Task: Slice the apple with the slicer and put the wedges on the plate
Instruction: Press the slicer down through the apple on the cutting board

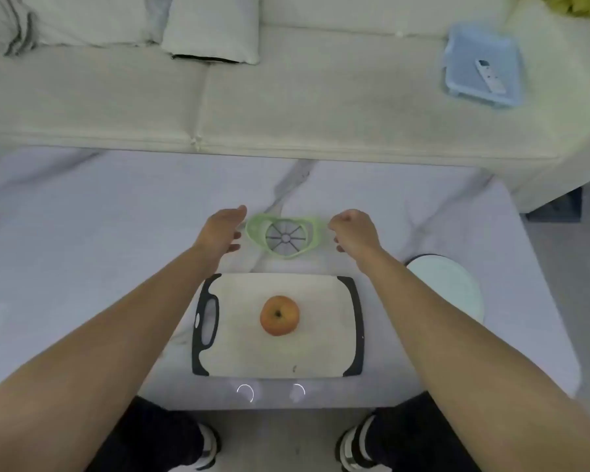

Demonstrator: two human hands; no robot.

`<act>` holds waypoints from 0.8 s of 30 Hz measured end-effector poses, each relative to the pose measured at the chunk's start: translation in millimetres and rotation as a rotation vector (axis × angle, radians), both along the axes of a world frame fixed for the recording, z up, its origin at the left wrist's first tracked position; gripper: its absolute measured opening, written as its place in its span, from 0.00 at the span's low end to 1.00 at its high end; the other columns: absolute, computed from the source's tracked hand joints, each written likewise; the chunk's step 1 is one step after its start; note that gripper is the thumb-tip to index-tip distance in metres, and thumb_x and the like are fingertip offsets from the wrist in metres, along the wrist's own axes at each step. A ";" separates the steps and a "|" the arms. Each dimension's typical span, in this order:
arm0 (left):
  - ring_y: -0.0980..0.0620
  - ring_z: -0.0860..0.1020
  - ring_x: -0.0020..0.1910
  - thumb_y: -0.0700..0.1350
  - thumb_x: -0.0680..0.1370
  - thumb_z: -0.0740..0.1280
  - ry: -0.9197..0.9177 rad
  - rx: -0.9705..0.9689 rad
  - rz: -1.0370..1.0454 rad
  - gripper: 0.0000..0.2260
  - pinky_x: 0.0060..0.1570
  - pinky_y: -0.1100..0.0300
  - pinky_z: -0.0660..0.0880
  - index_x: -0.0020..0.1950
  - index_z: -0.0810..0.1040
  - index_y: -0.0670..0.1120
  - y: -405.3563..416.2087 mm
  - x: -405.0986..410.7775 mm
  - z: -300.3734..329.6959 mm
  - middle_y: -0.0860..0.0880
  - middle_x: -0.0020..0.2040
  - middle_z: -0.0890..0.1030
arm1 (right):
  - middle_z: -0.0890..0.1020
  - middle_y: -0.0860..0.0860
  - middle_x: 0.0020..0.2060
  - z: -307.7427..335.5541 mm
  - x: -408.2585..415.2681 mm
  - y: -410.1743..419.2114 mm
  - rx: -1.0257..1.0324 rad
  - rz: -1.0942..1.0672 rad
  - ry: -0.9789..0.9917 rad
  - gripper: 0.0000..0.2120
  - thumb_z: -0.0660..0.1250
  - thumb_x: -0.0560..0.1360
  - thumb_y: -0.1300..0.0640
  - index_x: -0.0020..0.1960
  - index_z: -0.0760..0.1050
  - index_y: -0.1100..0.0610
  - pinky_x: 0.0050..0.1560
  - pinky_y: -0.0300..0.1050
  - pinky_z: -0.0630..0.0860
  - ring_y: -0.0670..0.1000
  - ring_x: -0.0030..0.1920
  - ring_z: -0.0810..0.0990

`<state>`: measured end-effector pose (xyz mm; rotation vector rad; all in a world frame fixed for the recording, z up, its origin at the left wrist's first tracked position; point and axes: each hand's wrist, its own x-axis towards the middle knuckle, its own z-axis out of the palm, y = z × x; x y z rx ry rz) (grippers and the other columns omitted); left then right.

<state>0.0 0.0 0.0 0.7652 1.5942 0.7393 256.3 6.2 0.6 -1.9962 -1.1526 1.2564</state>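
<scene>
A whole red-orange apple (279,315) stands stem-up in the middle of a white cutting board (321,352) with black ends. Beyond the board lies a light green apple slicer (285,236) with metal blades, flat on the marble table. My left hand (220,233) is at the slicer's left handle, fingers apart, holding nothing. My right hand (353,233) is at the slicer's right handle with the fingers curled; whether it touches the handle I cannot tell. A white plate (450,287) sits at the right, partly hidden by my right forearm.
The marble table (82,250) stands in front of a cream sofa (286,97) with cushions. On the sofa at the right is a blue tray (481,69) with a remote control (489,75). My knees and shoes show below the table's near edge.
</scene>
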 end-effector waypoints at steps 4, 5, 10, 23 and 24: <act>0.45 0.77 0.57 0.55 0.83 0.65 -0.004 -0.017 0.039 0.15 0.64 0.47 0.77 0.63 0.74 0.46 4.9 3.9 -18.5 0.48 0.57 0.76 | 0.79 0.56 0.61 -23.8 -3.9 5.4 -0.099 -0.008 0.001 0.26 0.66 0.78 0.58 0.75 0.68 0.57 0.55 0.54 0.83 0.55 0.51 0.82; 0.45 0.77 0.57 0.55 0.83 0.65 -0.026 -0.029 0.055 0.14 0.63 0.47 0.77 0.62 0.74 0.46 4.2 4.6 -23.5 0.48 0.58 0.76 | 0.78 0.56 0.63 -31.2 -5.3 6.0 -0.109 -0.002 0.020 0.28 0.66 0.78 0.59 0.77 0.65 0.56 0.52 0.52 0.83 0.55 0.50 0.82; 0.45 0.79 0.55 0.52 0.84 0.65 -0.118 -0.037 0.065 0.12 0.62 0.48 0.77 0.56 0.78 0.44 4.5 9.5 -38.2 0.45 0.57 0.79 | 0.79 0.57 0.60 -53.7 -10.4 8.0 -0.121 0.026 0.091 0.29 0.67 0.80 0.61 0.79 0.62 0.56 0.38 0.44 0.80 0.53 0.47 0.80; 0.43 0.84 0.44 0.36 0.81 0.68 0.180 0.091 0.031 0.06 0.51 0.51 0.84 0.50 0.83 0.35 -14.7 15.7 -5.3 0.40 0.43 0.84 | 0.82 0.56 0.50 -19.3 -14.3 -19.8 0.064 -0.031 0.109 0.10 0.71 0.77 0.63 0.57 0.75 0.59 0.36 0.43 0.81 0.54 0.42 0.83; 0.45 0.83 0.42 0.37 0.81 0.68 0.196 0.096 0.029 0.05 0.50 0.51 0.84 0.48 0.83 0.36 -18.6 15.8 -0.3 0.41 0.41 0.84 | 0.83 0.55 0.49 -13.2 -13.9 -24.0 0.070 -0.032 0.115 0.09 0.71 0.77 0.63 0.55 0.76 0.58 0.37 0.43 0.81 0.53 0.39 0.83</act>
